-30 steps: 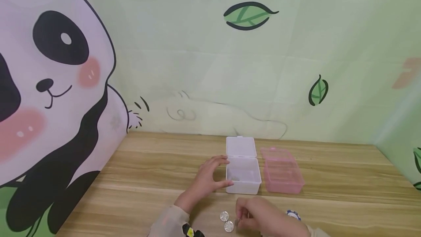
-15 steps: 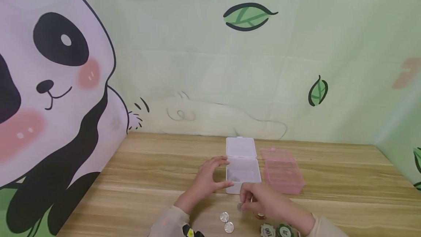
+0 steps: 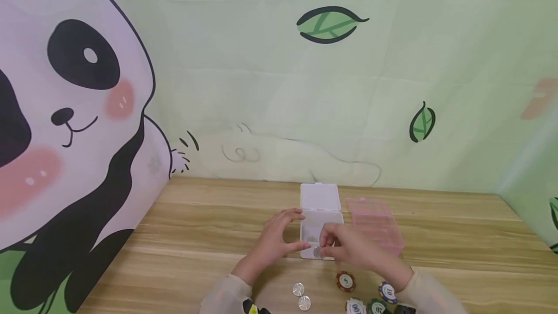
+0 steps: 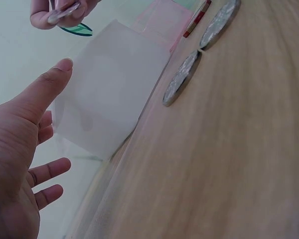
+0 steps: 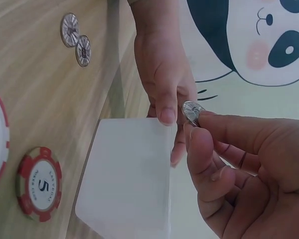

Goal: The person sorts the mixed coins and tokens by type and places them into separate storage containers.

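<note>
A silver coin (image 5: pixel 191 112) is pinched between the thumb and index finger of my right hand (image 3: pixel 348 246), near the front rim of the white plastic box (image 3: pixel 308 253). The box's lid (image 3: pixel 320 196) is tipped back, and a small silvery shape shows on its floor. My left hand (image 3: pixel 279 234) is at the box's left side, fingers spread, with the thumb and fingertips at the rim. In the left wrist view the thumb overlaps the box wall (image 4: pixel 114 94). Two more silver coins (image 3: pixel 298 289) lie on the table in front of the left hand.
A pink translucent box (image 3: pixel 378 229) with its lid back stands right of the white one. Several poker chips lie nearer the front: a red one (image 3: pixel 346 281), a blue one (image 3: pixel 387 292), a green one (image 3: pixel 377 307) and a white one (image 3: pixel 355 306). A panda-print backdrop rises behind the wooden table (image 3: pixel 209 217).
My right hand has lifted a silver coin from the table and carried it up and forward to the white box's front rim, uncovering the poker chips. The left hand has stayed put.
</note>
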Available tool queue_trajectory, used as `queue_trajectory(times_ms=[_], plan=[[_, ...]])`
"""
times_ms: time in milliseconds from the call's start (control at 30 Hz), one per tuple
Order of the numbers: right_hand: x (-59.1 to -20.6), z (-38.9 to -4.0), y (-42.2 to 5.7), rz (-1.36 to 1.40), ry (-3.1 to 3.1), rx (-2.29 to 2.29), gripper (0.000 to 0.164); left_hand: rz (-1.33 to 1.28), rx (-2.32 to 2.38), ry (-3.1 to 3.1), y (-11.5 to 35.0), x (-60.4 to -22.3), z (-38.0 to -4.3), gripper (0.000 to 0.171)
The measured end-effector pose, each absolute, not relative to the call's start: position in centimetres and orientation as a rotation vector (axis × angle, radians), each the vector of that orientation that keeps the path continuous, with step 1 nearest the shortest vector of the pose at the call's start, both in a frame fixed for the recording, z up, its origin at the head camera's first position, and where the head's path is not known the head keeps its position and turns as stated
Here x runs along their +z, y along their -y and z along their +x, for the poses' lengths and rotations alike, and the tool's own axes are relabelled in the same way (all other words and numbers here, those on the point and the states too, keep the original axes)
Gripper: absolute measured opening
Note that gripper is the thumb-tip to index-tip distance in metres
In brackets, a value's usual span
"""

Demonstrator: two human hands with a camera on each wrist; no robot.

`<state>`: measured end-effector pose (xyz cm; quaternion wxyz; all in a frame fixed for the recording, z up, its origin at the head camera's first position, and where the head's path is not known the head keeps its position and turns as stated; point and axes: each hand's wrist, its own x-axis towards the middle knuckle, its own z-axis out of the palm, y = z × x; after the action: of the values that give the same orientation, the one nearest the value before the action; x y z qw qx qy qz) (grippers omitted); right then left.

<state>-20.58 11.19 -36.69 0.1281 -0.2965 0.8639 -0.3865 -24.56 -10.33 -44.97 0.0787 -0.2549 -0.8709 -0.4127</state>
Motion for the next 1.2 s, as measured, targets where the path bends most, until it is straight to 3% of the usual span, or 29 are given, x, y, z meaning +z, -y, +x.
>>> queue_trajectory(times_ms=[633,1200], plan=[[-37.1,-23.2,-10.5,-0.702,-2.6,-1.173,0.006,-0.756,-1.255,2.623,10.3,-44.8,-24.3,0.057],[-38.4,-25.2,-9.0,-0.639,-2.824,-0.914,0.014,-0.76,-1.261,2.601,10.3,-45.0,-24.4,0.058]])
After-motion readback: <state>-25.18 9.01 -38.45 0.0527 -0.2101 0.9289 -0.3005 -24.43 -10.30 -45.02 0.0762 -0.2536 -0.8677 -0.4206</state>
